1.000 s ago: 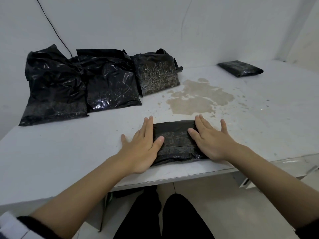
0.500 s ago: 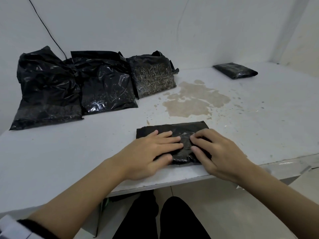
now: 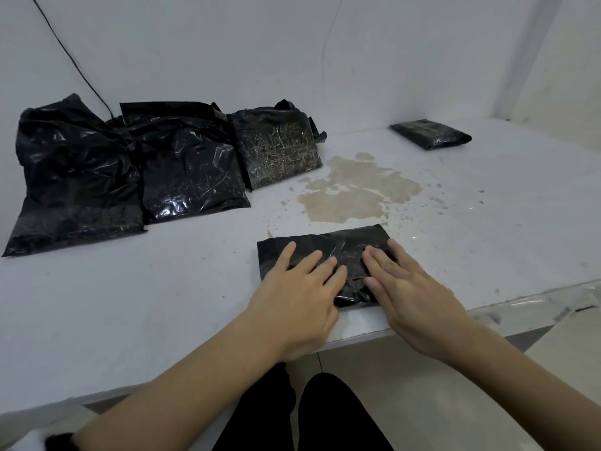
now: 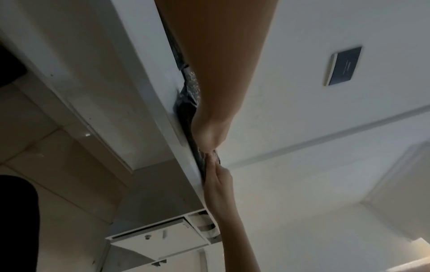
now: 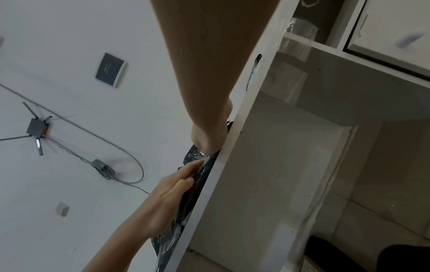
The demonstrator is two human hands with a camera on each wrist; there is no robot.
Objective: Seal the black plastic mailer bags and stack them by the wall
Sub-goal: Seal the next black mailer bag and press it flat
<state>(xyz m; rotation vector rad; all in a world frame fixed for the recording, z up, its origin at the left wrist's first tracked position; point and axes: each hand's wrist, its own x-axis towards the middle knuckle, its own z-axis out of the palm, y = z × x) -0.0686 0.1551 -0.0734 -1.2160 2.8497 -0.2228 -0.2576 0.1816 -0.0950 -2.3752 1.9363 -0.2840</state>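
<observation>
Pressing flat, the left hand (image 3: 294, 289) and right hand (image 3: 408, 292) lie with fingers straight on the mailer bag (image 3: 328, 252) at the table's (image 3: 162, 304) near edge — likely bonding its flap; both wrist views show palms bearing down, grasping nothing.

Mailer bag (image 3: 328, 252) near edge hidden under hands; leftmost wall bag (image 3: 74, 177) corner cut off.
</observation>
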